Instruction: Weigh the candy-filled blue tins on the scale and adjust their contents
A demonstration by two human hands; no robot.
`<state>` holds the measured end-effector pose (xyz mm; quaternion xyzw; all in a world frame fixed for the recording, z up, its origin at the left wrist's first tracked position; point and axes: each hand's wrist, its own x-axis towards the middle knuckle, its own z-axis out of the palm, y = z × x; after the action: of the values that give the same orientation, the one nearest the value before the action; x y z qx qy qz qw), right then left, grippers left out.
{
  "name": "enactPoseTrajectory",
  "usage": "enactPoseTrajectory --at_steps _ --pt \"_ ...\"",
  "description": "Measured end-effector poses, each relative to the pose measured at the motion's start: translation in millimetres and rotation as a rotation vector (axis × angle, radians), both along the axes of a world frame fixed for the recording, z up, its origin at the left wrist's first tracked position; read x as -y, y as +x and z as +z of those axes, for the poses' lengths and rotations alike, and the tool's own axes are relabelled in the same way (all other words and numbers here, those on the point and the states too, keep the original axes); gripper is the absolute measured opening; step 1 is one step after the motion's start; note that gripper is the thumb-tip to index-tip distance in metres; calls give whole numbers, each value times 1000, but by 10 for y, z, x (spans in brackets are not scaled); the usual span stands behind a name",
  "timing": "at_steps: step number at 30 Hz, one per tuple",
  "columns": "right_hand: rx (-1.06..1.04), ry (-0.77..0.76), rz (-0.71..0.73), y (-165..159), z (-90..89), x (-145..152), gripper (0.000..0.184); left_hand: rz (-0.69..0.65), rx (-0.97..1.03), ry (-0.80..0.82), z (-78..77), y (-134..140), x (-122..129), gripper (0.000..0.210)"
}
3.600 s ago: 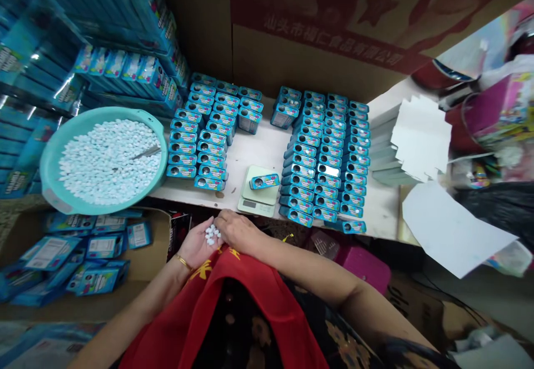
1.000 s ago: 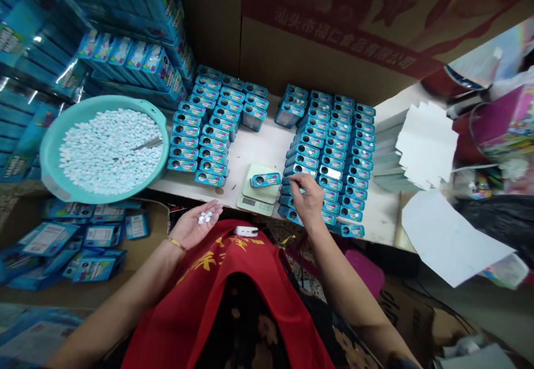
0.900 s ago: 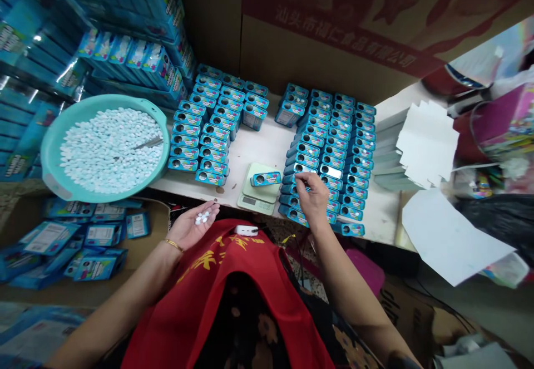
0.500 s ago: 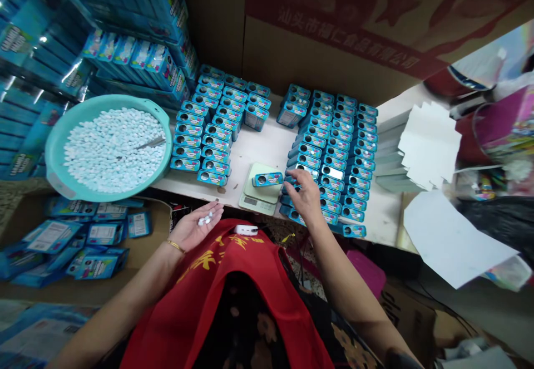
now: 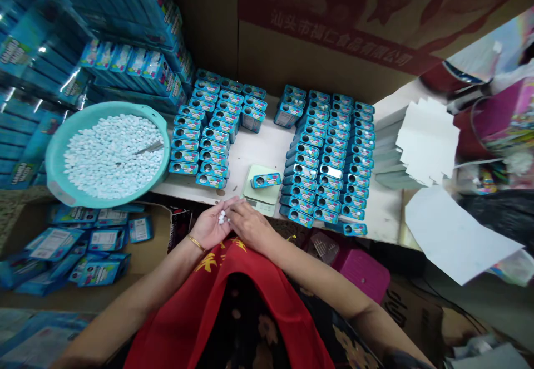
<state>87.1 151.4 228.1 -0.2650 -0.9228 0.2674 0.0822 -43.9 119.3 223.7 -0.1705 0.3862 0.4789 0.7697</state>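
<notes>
My left hand [image 5: 207, 229] is cupped palm up above my lap, with several small white candies [image 5: 222, 218] resting in it. Over its fingers, my right hand [image 5: 253, 225] reaches in with fingertips together at the candies; whether one is pinched there is hidden. Just ahead of both hands, a pale green scale [image 5: 259, 198] sits at the table's front edge. One small blue candy box [image 5: 267, 180] lies across its platform. To the left, a turquoise basin [image 5: 53, 163] holds a heap of the same white candies with a metal scoop-like tool [image 5: 149, 148] in it.
Rows of blue boxes [image 5: 212, 146] stand left of the scale, more rows [image 5: 329, 157] to its right. A carton [image 5: 158, 246] with flat blue boxes is below the basin. White card sheets [image 5: 429, 141] stack at right. A big cardboard box [image 5: 334, 52] walls the back.
My right hand has left the side of the box on the scale and come down left to my left palm. My left hand has shifted slightly right, still cupping the candies.
</notes>
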Motion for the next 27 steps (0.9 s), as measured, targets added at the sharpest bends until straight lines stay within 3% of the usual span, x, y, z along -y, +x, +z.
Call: enactPoseTrajectory --at_steps 8,13,17,22,27 --pt "55 11 -31 88 -13 -125 17 -34 -12 23 2 80 -128 33" --pt "-59 -34 44 176 13 -253 17 -41 10 28 69 156 -234 31" --pt "-232 -172 -120 273 38 -436 15 17 35 92 100 185 -319 25" --pt "-289 -105 -359 351 -48 -723 15 7 -28 119 122 148 -477 23" --pt "-278 -122 -436 428 -151 -851 16 24 -75 66 86 15 -418 23"
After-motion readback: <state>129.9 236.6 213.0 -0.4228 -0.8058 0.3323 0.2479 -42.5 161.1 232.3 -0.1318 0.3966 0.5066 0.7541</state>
